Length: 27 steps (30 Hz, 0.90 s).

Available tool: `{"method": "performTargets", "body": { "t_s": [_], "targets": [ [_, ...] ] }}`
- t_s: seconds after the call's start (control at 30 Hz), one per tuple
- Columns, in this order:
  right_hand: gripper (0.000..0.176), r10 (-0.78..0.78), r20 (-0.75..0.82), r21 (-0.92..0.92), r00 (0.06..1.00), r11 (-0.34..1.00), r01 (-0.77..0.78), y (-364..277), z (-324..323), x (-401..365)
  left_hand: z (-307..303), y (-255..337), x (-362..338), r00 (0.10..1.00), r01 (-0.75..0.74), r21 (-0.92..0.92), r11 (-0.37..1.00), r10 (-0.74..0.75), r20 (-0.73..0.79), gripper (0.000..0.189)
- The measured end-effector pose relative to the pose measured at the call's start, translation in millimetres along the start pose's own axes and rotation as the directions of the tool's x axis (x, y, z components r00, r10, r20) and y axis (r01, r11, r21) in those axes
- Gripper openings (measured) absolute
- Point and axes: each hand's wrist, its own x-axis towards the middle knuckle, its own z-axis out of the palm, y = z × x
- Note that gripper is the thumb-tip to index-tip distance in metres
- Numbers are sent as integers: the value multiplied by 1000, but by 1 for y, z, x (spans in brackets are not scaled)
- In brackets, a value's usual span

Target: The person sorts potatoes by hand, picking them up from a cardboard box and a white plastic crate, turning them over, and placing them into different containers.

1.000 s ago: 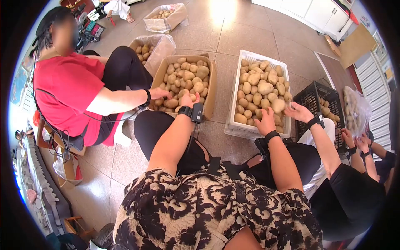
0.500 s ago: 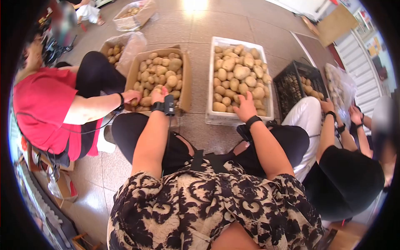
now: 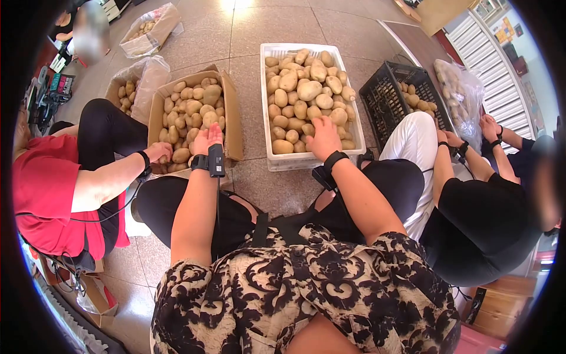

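Note:
My left hand (image 3: 206, 141) is over the near right part of a cardboard box (image 3: 234, 121) full of potatoes (image 3: 187, 107). Its fingers look loosely apart, and I see no potato in them. In the white plastic crate (image 3: 265, 109), my right hand (image 3: 324, 140) reaches down among the heaped potatoes (image 3: 309, 90) near the front edge. Its fingers curl over a potato that they mostly hide. Dark bands with small devices sit on both my wrists.
At left, a person in a red top (image 3: 44, 171) has a hand (image 3: 158, 152) in the same cardboard box. To the right stands a black crate (image 3: 377, 88) with potatoes, beside a clear bag of potatoes (image 3: 457, 88). Other people's hands (image 3: 451, 140) work there. Two more potato containers stand behind left.
The view has turned, so everything appears farther left. My left hand has moved right across the box, away from a potato at its fingers. My right hand's fingers have closed from a wider spread.

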Motion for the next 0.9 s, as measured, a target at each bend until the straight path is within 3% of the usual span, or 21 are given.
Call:
{"method": "performTargets", "body": {
  "t_s": [0.07,0.17,0.27,0.4,0.57,0.77,0.9],
  "targets": [
    [53,7,-68,2,998,1000,-7,2,-4,5,5,-8,-10,996,84,7,996,-84,24,32],
    [48,2,-423,-125,906,990,-60,10,-8,12,7,-16,-20,987,150,33,988,-152,50,32],
    [46,80,-317,20,945,997,-77,34,6,27,11,-23,-28,975,207,77,975,-212,64,33],
    [42,64,-284,-1,957,998,-67,31,-2,28,19,-31,-42,977,202,118,972,-208,36,33],
    [33,177,-186,-38,966,982,-187,21,-16,24,15,-32,-39,970,230,135,964,-238,50,25],
    [39,118,-178,-39,977,991,-127,35,3,26,10,-31,-40,973,209,163,964,-221,61,26],
    [32,98,-135,-66,986,992,-107,39,-5,25,13,-32,-50,974,218,162,962,-226,33,27]
  ]
}}
